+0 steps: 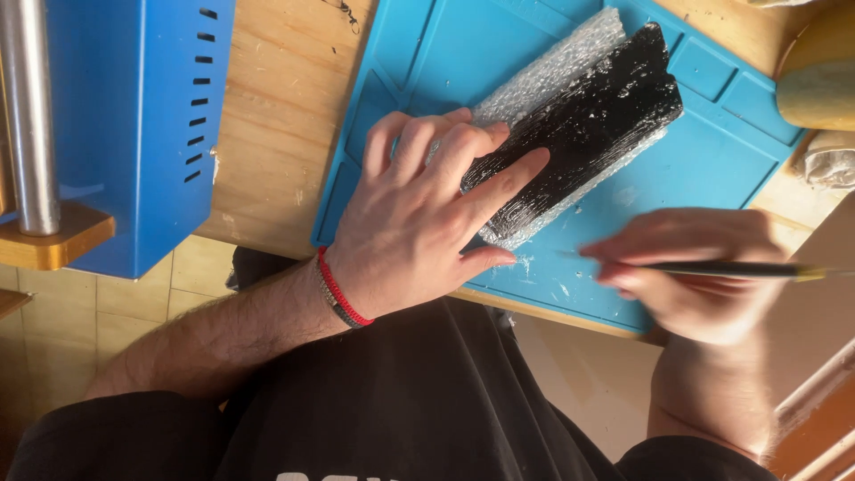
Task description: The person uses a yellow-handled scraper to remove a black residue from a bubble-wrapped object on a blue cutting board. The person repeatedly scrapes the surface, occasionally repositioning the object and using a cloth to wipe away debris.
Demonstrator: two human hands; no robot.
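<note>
A long black slab [592,120] wrapped in clear bubble wrap [552,64] lies slantwise on a blue work mat [721,156]. My left hand [427,209] rests flat on the slab's near end, fingers spread over the wrap, with a red cord bracelet [340,289] at the wrist. My right hand [695,272], blurred, hovers over the mat's near right corner and grips a thin dark tool with a yellowish end [730,268]; its tip points left toward the slab's near end.
The mat lies on a wooden bench [276,116]. A blue metal housing with vent slots [147,116] and a steel rod [27,107] stand at left. A rounded yellowish object [815,76] sits at far right. Tiled floor shows below.
</note>
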